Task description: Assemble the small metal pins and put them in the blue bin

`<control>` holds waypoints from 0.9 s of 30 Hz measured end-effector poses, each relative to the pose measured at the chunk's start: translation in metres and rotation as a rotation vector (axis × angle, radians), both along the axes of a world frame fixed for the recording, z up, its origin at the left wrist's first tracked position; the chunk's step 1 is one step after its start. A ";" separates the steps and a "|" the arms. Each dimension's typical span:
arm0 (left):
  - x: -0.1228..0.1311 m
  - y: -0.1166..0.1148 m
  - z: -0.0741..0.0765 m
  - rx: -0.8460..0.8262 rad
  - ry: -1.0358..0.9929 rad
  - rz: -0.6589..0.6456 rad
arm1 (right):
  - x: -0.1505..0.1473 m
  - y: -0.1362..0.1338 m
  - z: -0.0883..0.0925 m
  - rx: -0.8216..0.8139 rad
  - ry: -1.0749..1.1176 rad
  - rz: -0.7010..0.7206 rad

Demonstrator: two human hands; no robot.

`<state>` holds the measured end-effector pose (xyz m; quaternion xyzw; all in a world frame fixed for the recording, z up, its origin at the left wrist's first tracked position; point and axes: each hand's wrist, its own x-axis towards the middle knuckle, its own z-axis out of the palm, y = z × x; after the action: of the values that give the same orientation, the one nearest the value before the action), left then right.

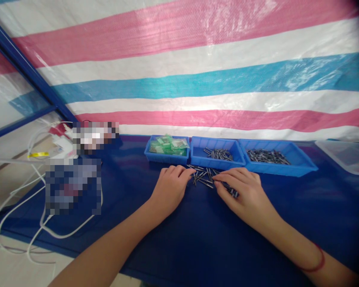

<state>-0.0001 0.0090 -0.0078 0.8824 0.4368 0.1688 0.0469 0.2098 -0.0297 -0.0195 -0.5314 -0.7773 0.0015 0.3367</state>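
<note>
A loose pile of small metal pins lies on the blue table cloth, just in front of the blue trays. My left hand rests knuckles-up at the pile's left edge, its fingers curled and the fingertips touching the pins. My right hand is at the pile's right side with fingers pressed together around a small bunch of pins. Whether the left fingers actually grip a pin is hidden.
Three blue trays stand in a row at the back: the left one holds green packets, the middle one a few pins, the right one many pins. A clear plastic lid lies far right. White cables trail at the left.
</note>
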 end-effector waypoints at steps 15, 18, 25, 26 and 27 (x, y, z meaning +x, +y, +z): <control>0.021 -0.017 -0.013 -0.887 -0.977 -0.158 | -0.014 -0.009 -0.004 -0.329 0.575 0.182; 0.020 -0.017 -0.005 -0.779 -0.810 -0.136 | -0.013 -0.009 -0.003 -0.319 0.603 0.156; 0.019 -0.019 0.004 -0.656 -0.655 -0.133 | -0.013 -0.009 -0.005 -0.343 0.667 0.091; 0.019 -0.019 0.003 -0.657 -0.669 -0.136 | -0.013 -0.009 -0.005 -0.353 0.672 0.096; 0.020 -0.019 0.003 -0.659 -0.681 -0.136 | -0.014 -0.009 -0.005 -0.358 0.676 0.105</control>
<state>0.0195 -0.0098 -0.0053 0.7415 0.3681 0.2975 0.4756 0.1963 -0.0390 -0.0243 -0.5109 -0.6360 0.3296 0.4753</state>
